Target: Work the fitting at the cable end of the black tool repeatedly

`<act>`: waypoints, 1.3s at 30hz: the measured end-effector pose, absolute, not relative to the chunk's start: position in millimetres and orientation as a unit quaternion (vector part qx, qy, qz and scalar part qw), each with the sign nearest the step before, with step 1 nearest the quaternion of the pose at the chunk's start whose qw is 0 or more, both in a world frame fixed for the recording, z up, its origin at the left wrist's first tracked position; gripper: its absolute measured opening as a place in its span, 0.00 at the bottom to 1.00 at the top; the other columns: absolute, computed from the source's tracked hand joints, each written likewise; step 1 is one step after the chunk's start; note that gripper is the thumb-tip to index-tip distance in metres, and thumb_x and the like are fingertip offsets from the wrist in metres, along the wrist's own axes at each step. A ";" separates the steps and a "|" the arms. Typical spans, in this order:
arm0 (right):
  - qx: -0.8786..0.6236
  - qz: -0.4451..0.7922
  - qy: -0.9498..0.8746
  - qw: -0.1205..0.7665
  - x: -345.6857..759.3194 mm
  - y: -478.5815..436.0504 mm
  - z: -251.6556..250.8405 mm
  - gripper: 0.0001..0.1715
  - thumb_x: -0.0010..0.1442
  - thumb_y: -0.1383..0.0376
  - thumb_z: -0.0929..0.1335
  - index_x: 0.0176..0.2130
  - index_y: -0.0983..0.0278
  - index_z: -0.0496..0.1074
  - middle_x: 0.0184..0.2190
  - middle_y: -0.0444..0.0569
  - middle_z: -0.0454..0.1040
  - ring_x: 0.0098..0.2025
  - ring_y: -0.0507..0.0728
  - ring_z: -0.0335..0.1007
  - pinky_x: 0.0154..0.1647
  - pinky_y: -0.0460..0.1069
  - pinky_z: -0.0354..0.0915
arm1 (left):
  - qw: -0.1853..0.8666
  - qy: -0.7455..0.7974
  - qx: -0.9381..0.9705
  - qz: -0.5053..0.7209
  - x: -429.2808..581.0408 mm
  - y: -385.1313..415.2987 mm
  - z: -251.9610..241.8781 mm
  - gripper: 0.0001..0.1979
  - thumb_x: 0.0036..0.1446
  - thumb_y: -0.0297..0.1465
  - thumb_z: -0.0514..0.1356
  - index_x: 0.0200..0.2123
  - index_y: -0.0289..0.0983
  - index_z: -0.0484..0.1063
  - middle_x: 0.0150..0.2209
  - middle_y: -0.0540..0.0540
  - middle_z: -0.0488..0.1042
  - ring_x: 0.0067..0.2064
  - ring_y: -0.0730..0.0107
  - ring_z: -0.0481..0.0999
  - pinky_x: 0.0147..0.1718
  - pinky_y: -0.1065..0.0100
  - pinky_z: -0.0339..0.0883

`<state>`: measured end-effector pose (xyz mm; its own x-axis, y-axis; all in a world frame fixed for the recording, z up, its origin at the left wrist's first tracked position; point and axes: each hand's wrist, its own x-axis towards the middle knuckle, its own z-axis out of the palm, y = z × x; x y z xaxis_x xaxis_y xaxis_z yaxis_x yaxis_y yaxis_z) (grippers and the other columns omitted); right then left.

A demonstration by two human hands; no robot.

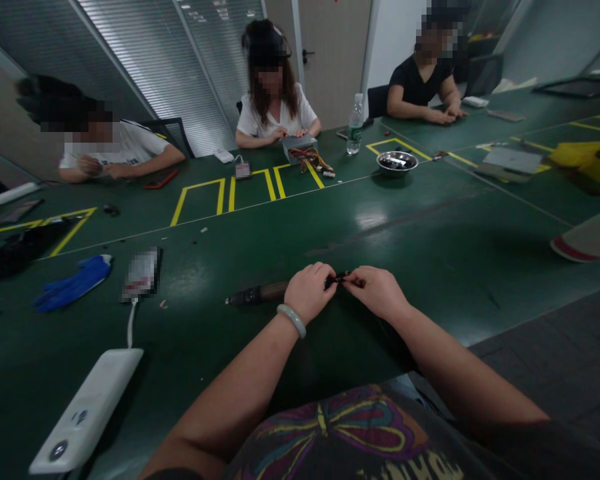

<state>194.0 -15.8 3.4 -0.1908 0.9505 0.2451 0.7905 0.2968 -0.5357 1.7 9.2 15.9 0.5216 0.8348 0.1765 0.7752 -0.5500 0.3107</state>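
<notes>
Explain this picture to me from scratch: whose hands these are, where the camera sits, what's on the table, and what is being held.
There is one picture, taken by a camera worn on a person's head, looking forward and down. The two bare arms from the bottom edge are that person's own. The left hand, with a pale bangle at the wrist, grips a dark stick-like tool that juts out to the left. The right hand pinches a small dark part at the tool's other end; what it is is too small to tell.

On the green table lie a white power bank, a blue glove, a metal bowl and a water bottle. Three other people sit across the table, busy with their own hands.
</notes>
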 end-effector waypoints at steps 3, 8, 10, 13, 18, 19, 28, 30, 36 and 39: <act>-0.574 0.138 -0.762 0.265 192.7 -16.2 3.5 0.08 0.58 0.61 0.67 0.32 0.60 0.76 0.28 0.44 0.73 0.29 0.51 0.67 0.30 0.46 0.59 | 0.090 0.468 0.866 0.150 2.6 8.6 17.2 0.06 0.59 0.35 0.58 0.39 0.41 0.68 0.40 0.49 0.72 0.42 0.65 0.71 0.39 0.64 0.65; -0.580 0.120 -0.764 0.257 189.4 -18.1 4.0 0.07 0.58 0.63 0.67 0.31 0.61 0.75 0.28 0.43 0.73 0.30 0.51 0.67 0.31 0.45 0.58 | 0.077 0.472 0.865 0.148 4.2 8.0 17.6 0.05 0.58 0.34 0.59 0.38 0.41 0.68 0.39 0.50 0.71 0.42 0.65 0.71 0.38 0.65 0.65; -0.583 0.104 -0.766 0.248 187.2 -19.7 4.9 0.06 0.58 0.64 0.67 0.31 0.61 0.74 0.28 0.43 0.73 0.31 0.51 0.67 0.33 0.45 0.58 | 0.073 0.473 0.865 0.149 4.6 8.0 17.1 0.04 0.58 0.33 0.59 0.37 0.41 0.68 0.39 0.50 0.71 0.41 0.65 0.71 0.37 0.65 0.64; -0.591 0.070 -0.772 0.223 182.7 -22.7 7.9 0.07 0.58 0.64 0.66 0.29 0.62 0.72 0.28 0.43 0.73 0.31 0.52 0.67 0.34 0.46 0.58 | 0.069 0.471 0.866 0.153 5.3 7.8 16.5 0.04 0.58 0.33 0.60 0.37 0.41 0.67 0.39 0.50 0.71 0.41 0.65 0.71 0.38 0.65 0.64; -0.609 0.039 -0.770 0.185 174.5 -26.9 12.9 0.09 0.59 0.65 0.65 0.28 0.62 0.71 0.28 0.45 0.73 0.29 0.52 0.67 0.32 0.46 0.57 | 0.063 0.472 0.865 0.159 6.2 7.4 14.2 0.04 0.58 0.33 0.60 0.36 0.41 0.67 0.37 0.50 0.70 0.41 0.65 0.70 0.37 0.65 0.64; -0.612 0.038 -0.769 0.181 173.2 -27.2 13.0 0.08 0.59 0.65 0.65 0.28 0.62 0.71 0.28 0.45 0.73 0.29 0.52 0.67 0.31 0.46 0.57 | 0.060 0.473 0.864 0.160 6.3 7.5 13.5 0.04 0.58 0.33 0.59 0.36 0.41 0.67 0.37 0.50 0.70 0.40 0.65 0.70 0.36 0.65 0.64; -0.583 0.028 -0.794 0.166 179.4 -18.1 8.9 0.09 0.61 0.66 0.65 0.32 0.63 0.73 0.31 0.46 0.74 0.32 0.53 0.68 0.35 0.47 0.59 | 0.059 0.471 0.867 0.154 6.9 8.4 12.4 0.04 0.59 0.33 0.59 0.36 0.40 0.66 0.38 0.49 0.70 0.40 0.66 0.70 0.36 0.65 0.63; -0.559 0.026 -0.813 0.163 184.2 -13.7 9.1 0.09 0.62 0.66 0.64 0.34 0.62 0.74 0.31 0.46 0.74 0.33 0.53 0.69 0.36 0.47 0.59 | 0.063 0.470 0.867 0.154 7.1 8.0 12.3 0.04 0.59 0.33 0.58 0.36 0.40 0.66 0.38 0.49 0.70 0.40 0.66 0.70 0.36 0.66 0.63; -0.495 -0.024 -0.857 0.139 195.3 -4.2 8.4 0.12 0.64 0.64 0.64 0.41 0.61 0.76 0.36 0.48 0.75 0.38 0.55 0.70 0.41 0.48 0.62 | 0.048 0.463 0.870 0.159 5.5 6.5 11.1 0.04 0.59 0.33 0.58 0.36 0.40 0.67 0.38 0.49 0.71 0.40 0.65 0.70 0.37 0.65 0.64; -0.468 -0.058 -0.869 0.149 197.1 -1.4 5.2 0.12 0.64 0.64 0.63 0.39 0.61 0.76 0.47 0.51 0.74 0.46 0.57 0.69 0.47 0.51 0.63 | 0.043 0.457 0.874 0.161 3.7 6.0 10.4 0.05 0.59 0.34 0.58 0.37 0.40 0.67 0.39 0.49 0.71 0.41 0.65 0.71 0.37 0.64 0.65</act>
